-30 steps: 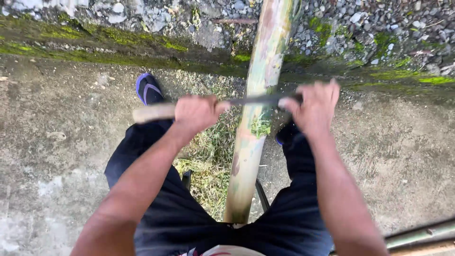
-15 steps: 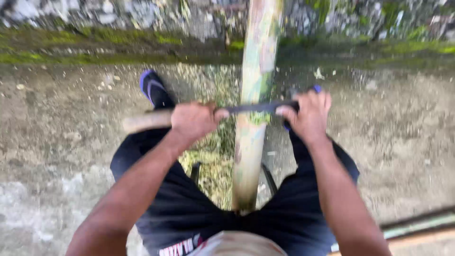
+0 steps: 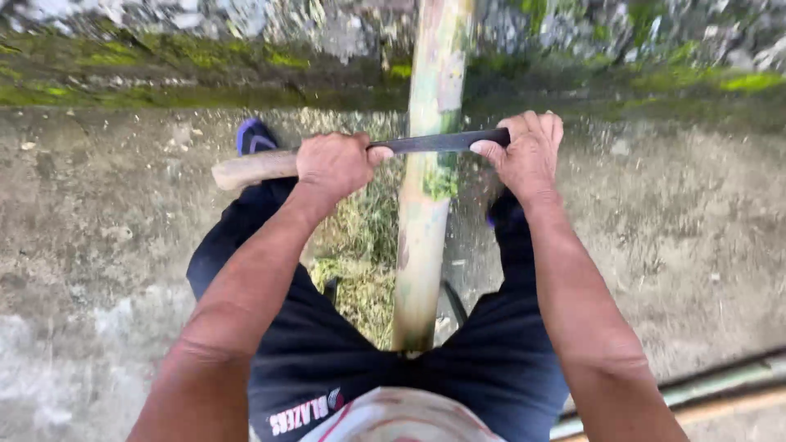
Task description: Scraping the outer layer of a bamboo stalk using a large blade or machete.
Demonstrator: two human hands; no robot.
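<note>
Nearest to me I see my white shirt (image 3: 401, 417) and my dark shorts (image 3: 327, 360), because I sit with my legs on both sides of a long bamboo pole (image 3: 426, 213). The pole goes from between my thighs away from me, toward the mossy stone edge (image 3: 164, 65) at the far side. Under it, on the concrete ground (image 3: 98, 245), lies a heap of thin greenish shavings (image 3: 360, 262).

My left hand (image 3: 334, 164) is closed tightly around the pale wooden handle (image 3: 250, 169) of a long knife (image 3: 434, 142). My right hand (image 3: 528, 151) is closed over the far end of the dark blade, fingers curled on the top of it. So the blade lies across the pole, touching it, with one hand on each side.

About the progress, I judge this: the part of the pole close to me looks pale and scraped, with only some green patches, and just under the blade a small bunch of green skin (image 3: 442, 182) is curled up. Beyond the blade the pole has more green and grey spots, so this far part seems not yet cleaned. Near my left foot I see a blue shoe (image 3: 255, 135).
</note>
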